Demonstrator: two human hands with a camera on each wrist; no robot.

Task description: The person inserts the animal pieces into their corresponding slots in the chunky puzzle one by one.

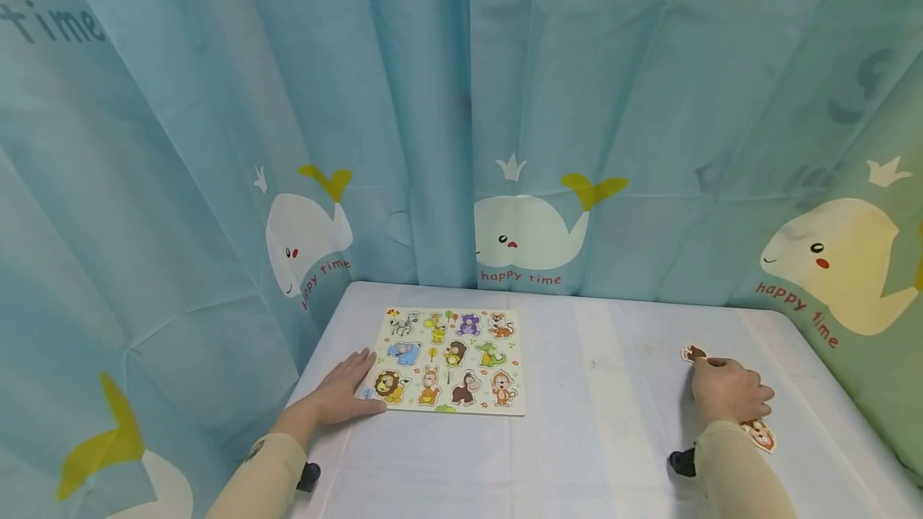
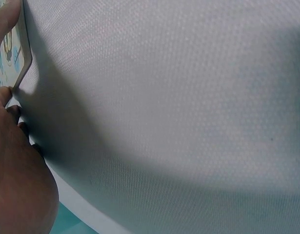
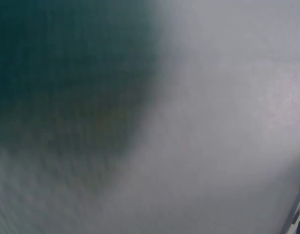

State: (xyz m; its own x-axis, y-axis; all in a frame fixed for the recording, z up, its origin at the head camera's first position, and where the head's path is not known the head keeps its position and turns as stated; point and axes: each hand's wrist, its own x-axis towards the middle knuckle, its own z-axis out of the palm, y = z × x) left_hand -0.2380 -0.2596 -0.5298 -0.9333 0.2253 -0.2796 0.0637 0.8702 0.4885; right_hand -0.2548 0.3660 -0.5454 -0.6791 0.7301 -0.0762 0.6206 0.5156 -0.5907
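Note:
A pale puzzle board (image 1: 449, 391) printed with colourful animals lies flat on the left part of the table. My left hand (image 1: 339, 392) rests at its left edge, fingers extended and thumb at the near corner; in the left wrist view, thumb and fingers flank the corner of the board (image 2: 25, 53). Far to the right, my right hand (image 1: 730, 392) pinches a small brown animal puzzle piece (image 1: 694, 353) with a white border between thumb and index finger, close over the table. Partly hidden under that hand lies a monkey-faced puzzle piece (image 1: 761, 436).
A white-covered table (image 1: 555, 455) carries everything. Blue curtains (image 1: 433, 102) with whale prints hang along its back and sides. Black wrist-camera mounts (image 1: 682, 463) sit on both wrists. The right wrist view shows mostly blurred tablecloth.

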